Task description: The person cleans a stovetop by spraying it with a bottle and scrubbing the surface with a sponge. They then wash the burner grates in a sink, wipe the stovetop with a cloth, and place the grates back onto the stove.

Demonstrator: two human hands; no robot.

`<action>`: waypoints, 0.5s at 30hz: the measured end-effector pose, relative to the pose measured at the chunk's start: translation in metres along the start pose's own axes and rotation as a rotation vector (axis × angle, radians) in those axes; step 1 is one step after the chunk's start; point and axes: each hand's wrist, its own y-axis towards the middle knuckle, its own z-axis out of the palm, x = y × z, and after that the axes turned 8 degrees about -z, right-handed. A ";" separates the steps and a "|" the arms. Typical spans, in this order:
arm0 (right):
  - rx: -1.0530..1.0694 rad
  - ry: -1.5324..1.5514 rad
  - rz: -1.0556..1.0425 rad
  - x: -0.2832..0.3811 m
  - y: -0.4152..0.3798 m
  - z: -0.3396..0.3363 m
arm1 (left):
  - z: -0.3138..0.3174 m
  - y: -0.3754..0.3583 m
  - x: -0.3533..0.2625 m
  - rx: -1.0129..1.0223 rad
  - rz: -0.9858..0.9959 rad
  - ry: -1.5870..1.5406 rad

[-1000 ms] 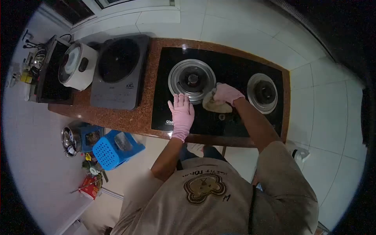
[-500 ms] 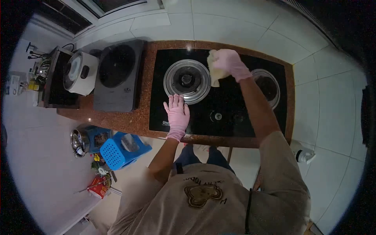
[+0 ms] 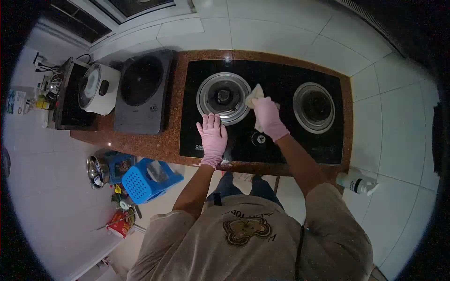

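The right hand [image 3: 268,117], closed on the cloth [image 3: 255,95], has come back from the hob's [image 3: 281,79] far edge to its middle, between the burners, so wiping continues there. The left hand [image 3: 213,138] stays spread flat on the glass.

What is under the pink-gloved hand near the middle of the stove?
Under the right hand lies a pale cloth, pressed onto the black glass stove top beside the left burner. Only the cloth's edges show; the part beneath the palm is hidden.
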 end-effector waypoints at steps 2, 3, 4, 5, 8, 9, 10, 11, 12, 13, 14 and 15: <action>-0.021 0.075 -0.048 0.021 -0.029 0.000 | 0.001 0.000 0.000 0.020 0.002 0.008; -0.095 0.137 -0.029 0.033 -0.043 0.001 | 0.006 -0.001 0.003 -0.016 0.010 0.021; -0.096 0.136 -0.019 0.046 -0.047 -0.003 | 0.008 -0.003 0.004 -0.049 0.020 0.035; 0.038 0.087 0.089 0.059 -0.047 -0.006 | 0.009 -0.003 0.005 -0.035 0.022 0.036; -0.056 -0.081 0.021 0.109 -0.050 -0.010 | 0.007 -0.002 0.005 -0.016 0.026 0.004; -0.192 -0.191 -0.105 0.115 -0.058 0.012 | 0.007 -0.004 0.005 -0.011 0.028 0.000; -0.080 -0.253 -0.115 0.116 -0.062 0.015 | 0.006 -0.004 0.005 0.005 0.028 0.006; -0.120 -0.221 -0.060 0.106 -0.056 0.017 | 0.005 -0.001 0.005 0.016 0.029 0.011; -0.156 -0.189 -0.011 0.091 -0.048 0.017 | 0.003 -0.001 0.004 0.019 0.018 -0.001; -0.211 0.107 0.124 0.084 -0.035 -0.007 | 0.004 -0.002 0.003 0.021 0.014 -0.005; -0.250 0.145 0.152 0.066 -0.017 -0.007 | 0.005 -0.002 0.003 0.008 0.020 0.009; -0.292 0.186 0.180 0.049 0.002 -0.004 | 0.005 -0.002 0.004 -0.005 0.028 0.027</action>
